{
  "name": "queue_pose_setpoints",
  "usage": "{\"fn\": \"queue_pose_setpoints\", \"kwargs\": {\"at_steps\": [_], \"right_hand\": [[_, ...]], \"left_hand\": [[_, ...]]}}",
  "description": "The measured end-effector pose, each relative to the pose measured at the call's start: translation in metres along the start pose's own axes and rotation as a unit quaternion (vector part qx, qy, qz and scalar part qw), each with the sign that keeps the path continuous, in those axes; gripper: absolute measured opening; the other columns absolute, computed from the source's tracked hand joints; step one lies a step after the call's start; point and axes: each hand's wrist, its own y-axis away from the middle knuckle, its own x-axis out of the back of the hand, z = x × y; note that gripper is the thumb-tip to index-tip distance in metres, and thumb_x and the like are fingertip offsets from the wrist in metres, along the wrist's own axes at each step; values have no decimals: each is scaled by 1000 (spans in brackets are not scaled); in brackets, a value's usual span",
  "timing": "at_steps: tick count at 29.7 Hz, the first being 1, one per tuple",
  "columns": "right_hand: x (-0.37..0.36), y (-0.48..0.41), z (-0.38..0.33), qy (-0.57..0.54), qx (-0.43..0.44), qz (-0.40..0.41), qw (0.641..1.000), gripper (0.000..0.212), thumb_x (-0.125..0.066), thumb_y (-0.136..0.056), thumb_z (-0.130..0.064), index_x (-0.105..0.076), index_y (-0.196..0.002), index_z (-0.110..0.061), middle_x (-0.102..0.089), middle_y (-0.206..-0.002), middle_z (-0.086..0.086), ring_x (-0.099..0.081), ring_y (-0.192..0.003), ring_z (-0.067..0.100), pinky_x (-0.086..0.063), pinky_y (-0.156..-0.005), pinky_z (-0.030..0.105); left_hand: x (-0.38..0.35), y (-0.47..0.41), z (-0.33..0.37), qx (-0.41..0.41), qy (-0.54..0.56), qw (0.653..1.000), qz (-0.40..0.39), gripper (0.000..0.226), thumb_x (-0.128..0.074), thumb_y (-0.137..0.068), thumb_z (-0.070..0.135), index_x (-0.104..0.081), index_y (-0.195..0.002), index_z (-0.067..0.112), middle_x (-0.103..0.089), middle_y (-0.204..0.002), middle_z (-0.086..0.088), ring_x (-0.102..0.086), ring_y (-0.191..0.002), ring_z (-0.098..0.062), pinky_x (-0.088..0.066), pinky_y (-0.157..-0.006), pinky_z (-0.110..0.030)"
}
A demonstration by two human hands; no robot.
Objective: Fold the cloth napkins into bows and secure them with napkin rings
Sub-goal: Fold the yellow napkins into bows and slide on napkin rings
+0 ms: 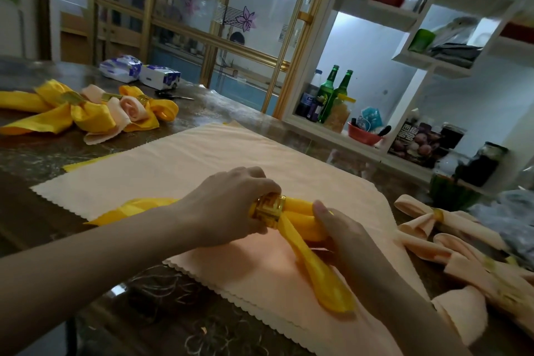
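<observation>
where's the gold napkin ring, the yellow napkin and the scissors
gold napkin ring [267, 209], head view, patterned side wall
yellow napkin [325, 279], head view, lower loose tail
scissors [173, 95], head view, middle, just past the handles

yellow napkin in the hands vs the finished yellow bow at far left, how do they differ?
The held yellow napkin is gripped by both hands, left hand on its napkin ring, right hand on the folds; the far-left yellow bow lies untouched on the table. The held napkin's folds are narrow and flat; the bow's loops are puffed and spread. Both are shiny yellow cloth with a gold ring.
</observation>
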Motion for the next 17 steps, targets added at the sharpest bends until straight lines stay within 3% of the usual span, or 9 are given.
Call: {"fn": "queue_pose_setpoints", "kwargs": {"at_steps": [3,6,9,12,14,17], "right_hand": [[2,1,1,-11,-4,5,1000,30,-51,-74,-54,-55,-95,-34,-65,-98,-6,-63,-88,11,-51,-65,18],[12,3,1,-130,-34,25,991,30,-61,-79,-38,-62,-102,-19,-69,-84,1,-66,-70,11,-50,-52,19],[12,2,1,-227,-47,32,972,39,-65,-74,-32,-62,-106,-10,-70,-75,6,-65,-56,13,-49,-48,22],[8,3,0,-284,-40,11,958,31,-64,-81,-24,-61,-105,-5,-68,-67,7,-63,-51,13,-48,-44,22],[8,3,0,-290,-27,10,957,31,-64,-79,-21,-61,-104,-4,-67,-64,7,-62,-48,12,-47,-42,20],[9,4,0,-300,-7,12,954,30,-64,-77,-10,-62,-107,-4,-67,-68,10,-61,-48,12,-47,-42,20]], "left_hand": [[-2,3,5,-7,36,999,14,65,-69,-78,44,-41,-135,36,-44,-127,14,-45,-105,-2,-43,-90,-19],[0,5,5,96,177,979,28,74,-69,-67,54,-42,-133,32,-49,-116,10,-47,-90,2,-44,-72,-11],[9,6,4,242,327,913,-6,70,-58,-58,65,-53,-114,23,-55,-96,7,-53,-79,-5,-42,-58,-15],[12,3,8,338,395,854,-22,48,-59,-75,58,-57,-99,17,-56,-82,0,-54,-72,-14,-40,-54,-23],[12,0,10,353,394,848,-17,39,-56,-83,54,-56,-97,17,-55,-80,0,-53,-70,-14,-37,-54,-24],[8,-5,9,331,363,871,-7,37,-50,-88,52,-56,-100,17,-57,-87,-1,-54,-78,-16,-42,-71,-30]]}}
